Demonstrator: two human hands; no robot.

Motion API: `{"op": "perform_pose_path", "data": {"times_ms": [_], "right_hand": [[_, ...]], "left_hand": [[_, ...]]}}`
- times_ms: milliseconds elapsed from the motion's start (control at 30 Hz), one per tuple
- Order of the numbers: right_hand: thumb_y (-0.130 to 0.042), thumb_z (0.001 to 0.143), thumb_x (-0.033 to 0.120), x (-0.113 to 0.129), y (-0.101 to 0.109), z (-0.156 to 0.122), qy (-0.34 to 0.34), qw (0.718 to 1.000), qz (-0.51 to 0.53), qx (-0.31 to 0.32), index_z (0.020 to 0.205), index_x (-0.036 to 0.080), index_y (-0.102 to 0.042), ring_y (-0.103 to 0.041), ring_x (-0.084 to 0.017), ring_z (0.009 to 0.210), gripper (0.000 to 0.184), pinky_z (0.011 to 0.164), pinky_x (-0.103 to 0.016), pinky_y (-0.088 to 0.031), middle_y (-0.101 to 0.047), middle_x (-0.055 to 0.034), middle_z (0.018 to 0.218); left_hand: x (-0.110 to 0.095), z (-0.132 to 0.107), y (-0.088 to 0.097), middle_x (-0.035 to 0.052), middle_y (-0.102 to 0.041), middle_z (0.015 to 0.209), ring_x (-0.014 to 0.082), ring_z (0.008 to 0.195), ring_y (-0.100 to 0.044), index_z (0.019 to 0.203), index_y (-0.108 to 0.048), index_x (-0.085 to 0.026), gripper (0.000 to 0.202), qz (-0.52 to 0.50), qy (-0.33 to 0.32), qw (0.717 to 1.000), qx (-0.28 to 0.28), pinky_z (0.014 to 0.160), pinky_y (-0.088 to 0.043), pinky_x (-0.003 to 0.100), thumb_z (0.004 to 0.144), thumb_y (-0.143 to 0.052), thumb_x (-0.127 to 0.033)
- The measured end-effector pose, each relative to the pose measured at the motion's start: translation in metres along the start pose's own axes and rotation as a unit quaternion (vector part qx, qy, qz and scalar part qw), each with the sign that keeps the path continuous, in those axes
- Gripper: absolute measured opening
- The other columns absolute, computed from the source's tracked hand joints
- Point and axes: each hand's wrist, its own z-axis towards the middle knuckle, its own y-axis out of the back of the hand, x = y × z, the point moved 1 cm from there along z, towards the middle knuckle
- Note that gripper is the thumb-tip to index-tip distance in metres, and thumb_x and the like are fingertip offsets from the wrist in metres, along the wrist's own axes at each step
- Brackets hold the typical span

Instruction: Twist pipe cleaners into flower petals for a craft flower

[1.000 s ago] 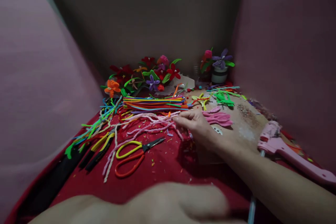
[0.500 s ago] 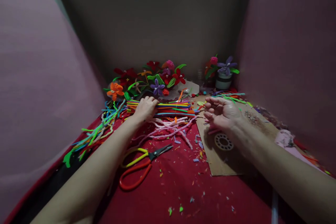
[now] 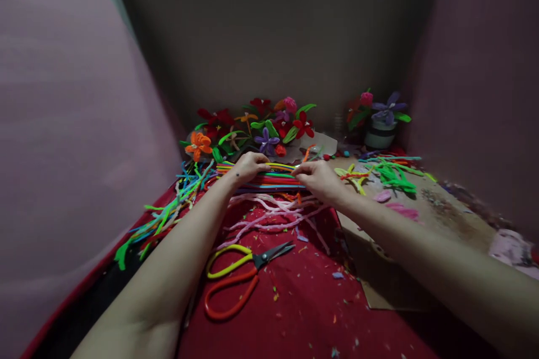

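Observation:
A bundle of colourful pipe cleaners (image 3: 275, 182) lies crosswise in front of me. My left hand (image 3: 251, 167) rests on its left part with the fingers curled round some stems. At the right end, my right hand (image 3: 319, 177) pinches the upper stems between thumb and fingers; the fingertips are partly hidden. Loose pale pink pipe cleaners (image 3: 252, 219) spread out just below the bundle. Nearer to me, scissors (image 3: 261, 260) with one yellow and one red handle lie with their blades slightly apart.
Pipe-cleaner flowers (image 3: 266, 139) stand along the back, and a striped pot (image 3: 380, 133) holds more at the right. Many loose pipe cleaners (image 3: 177, 202) lie at left. A brown board (image 3: 442, 196) carries green pieces (image 3: 393, 175). Scraps dot the red cloth (image 3: 303, 314).
My right hand has moved left from above the board to the bundle and closed on its stems. My left hand stays on the bundle. The view has shifted slightly left.

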Motion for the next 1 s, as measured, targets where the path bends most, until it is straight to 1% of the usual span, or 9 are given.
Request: {"op": "perform_pose_path", "data": {"times_ms": [133, 233, 333, 433, 567, 667, 767, 900, 1000], "right_hand": [[-0.049, 0.074, 0.011, 0.004, -0.020, 0.013, 0.068, 0.989, -0.129, 0.028, 0.089, 0.018, -0.073, -0.060, -0.015, 0.075, 0.029, 0.071, -0.022, -0.042, -0.069, -0.0043, 0.082], [-0.046, 0.080, 0.015, 0.009, -0.034, 0.018, 0.135, 0.965, -0.218, 0.053, 0.092, 0.022, -0.071, -0.059, -0.017, 0.087, 0.029, 0.074, -0.024, -0.041, -0.067, -0.0055, 0.093], [-0.042, 0.085, 0.020, 0.014, -0.045, 0.023, 0.154, 0.933, -0.319, 0.064, 0.094, 0.022, -0.070, -0.057, -0.022, 0.093, 0.029, 0.068, -0.027, -0.042, -0.063, -0.0089, 0.097], [-0.037, 0.089, 0.024, 0.016, -0.053, 0.026, 0.169, 0.908, -0.379, 0.066, 0.106, 0.024, -0.064, -0.058, -0.024, 0.090, 0.032, 0.061, -0.028, -0.042, -0.058, -0.0110, 0.100], [-0.030, 0.091, 0.023, 0.015, -0.058, 0.027, 0.196, 0.892, -0.403, 0.062, 0.121, 0.027, -0.052, -0.059, -0.023, 0.087, 0.037, 0.060, -0.029, -0.042, -0.055, -0.0106, 0.103], [-0.029, 0.092, 0.024, 0.015, -0.060, 0.029, 0.197, 0.888, -0.410, 0.072, 0.120, 0.026, -0.052, -0.059, -0.023, 0.089, 0.036, 0.061, -0.030, -0.043, -0.054, -0.0109, 0.106], [-0.028, 0.092, 0.021, 0.016, -0.062, 0.029, 0.193, 0.886, -0.414, 0.082, 0.116, 0.020, -0.053, -0.058, -0.023, 0.091, 0.035, 0.065, -0.032, -0.044, -0.054, -0.0125, 0.108], [-0.029, 0.091, 0.017, 0.016, -0.062, 0.024, 0.210, 0.885, -0.407, 0.077, 0.111, 0.014, -0.054, -0.055, -0.023, 0.097, 0.033, 0.069, -0.031, -0.045, -0.055, -0.0131, 0.109], [-0.031, 0.090, 0.016, 0.018, -0.059, 0.018, 0.220, 0.888, -0.399, 0.062, 0.106, 0.012, -0.055, -0.053, -0.022, 0.097, 0.029, 0.068, -0.030, -0.045, -0.055, -0.0130, 0.108]], "left_hand": [[0.007, 0.001, -0.002, 0.0023, -0.064, 0.069, 0.0124, 0.060, -0.052, 0.085, -0.069, -0.010, 0.040, -0.082, 0.011, 0.997, 0.006, 0.056, -0.038, 0.023, 0.066, -0.061, -0.044], [0.011, 0.003, -0.005, 0.0031, -0.065, 0.071, 0.0132, 0.063, -0.054, 0.083, -0.069, -0.010, 0.040, -0.122, 0.011, 0.992, 0.007, 0.059, -0.040, 0.023, 0.062, -0.064, -0.043], [0.014, 0.004, -0.006, 0.0028, -0.065, 0.070, 0.0127, 0.062, -0.053, 0.082, -0.069, -0.010, 0.038, -0.150, 0.013, 0.988, 0.017, 0.059, -0.041, 0.024, 0.061, -0.066, -0.041], [0.017, 0.001, -0.006, 0.0018, -0.065, 0.069, 0.0121, 0.060, -0.053, 0.081, -0.069, -0.010, 0.033, -0.170, 0.016, 0.985, 0.031, 0.059, -0.041, 0.024, 0.062, -0.065, -0.037], [0.019, -0.002, -0.005, 0.0009, -0.065, 0.070, 0.0122, 0.062, -0.054, 0.081, -0.069, -0.011, 0.029, -0.186, 0.017, 0.982, 0.035, 0.061, -0.041, 0.024, 0.061, -0.065, -0.031], [0.018, -0.001, -0.006, 0.0007, -0.065, 0.070, 0.0124, 0.064, -0.054, 0.079, -0.069, -0.010, 0.026, -0.193, 0.016, 0.981, 0.030, 0.063, -0.042, 0.025, 0.060, -0.066, -0.029], [0.015, -0.002, -0.007, 0.0015, -0.065, 0.070, 0.0128, 0.065, -0.054, 0.078, -0.069, -0.009, 0.026, -0.202, 0.013, 0.979, 0.030, 0.065, -0.042, 0.025, 0.060, -0.067, -0.028], [0.013, -0.014, -0.001, 0.0039, -0.066, 0.083, 0.0147, 0.072, -0.058, 0.099, -0.065, -0.011, 0.038, -0.235, 0.001, 0.970, 0.053, 0.070, -0.045, 0.028, 0.066, -0.064, -0.031], [0.016, -0.025, 0.004, 0.0052, -0.065, 0.095, 0.0177, 0.084, -0.060, 0.107, -0.062, -0.015, 0.044, -0.223, -0.046, 0.969, 0.098, 0.077, -0.045, 0.030, 0.066, -0.067, -0.028]]}}
